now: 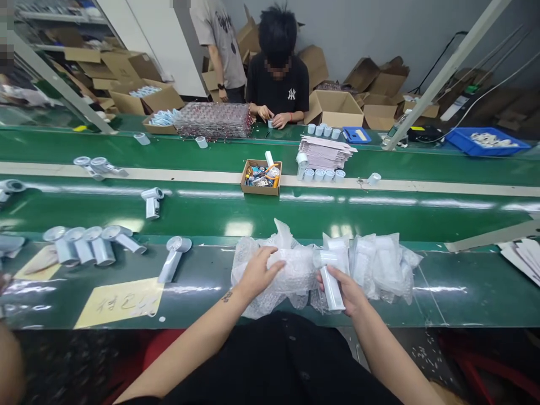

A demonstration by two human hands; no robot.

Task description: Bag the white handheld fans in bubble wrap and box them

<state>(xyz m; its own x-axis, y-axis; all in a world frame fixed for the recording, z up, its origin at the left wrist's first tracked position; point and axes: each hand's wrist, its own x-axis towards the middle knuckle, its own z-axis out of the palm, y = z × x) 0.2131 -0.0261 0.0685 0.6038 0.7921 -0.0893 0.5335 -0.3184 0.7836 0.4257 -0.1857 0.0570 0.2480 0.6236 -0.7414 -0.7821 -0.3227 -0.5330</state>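
Note:
My right hand is closed around the handle of a pale-blue device shaped like a hair dryer. The head of this hair dryer points up and away from me, against clear bubble wrap bags. My left hand rests at the near left side of a bubble wrap bag, its thumb and fingers apart. More bags lie loosely heaped beneath both hands. Right of my right hand lie several bubble wrap bags with pale shapes inside.
Several hair dryers lie in a row at left, with one more near a yellow handwritten sheet. A small tool box stands on the middle strip. Across the green bench, a person handles a small part. White papers lie far right.

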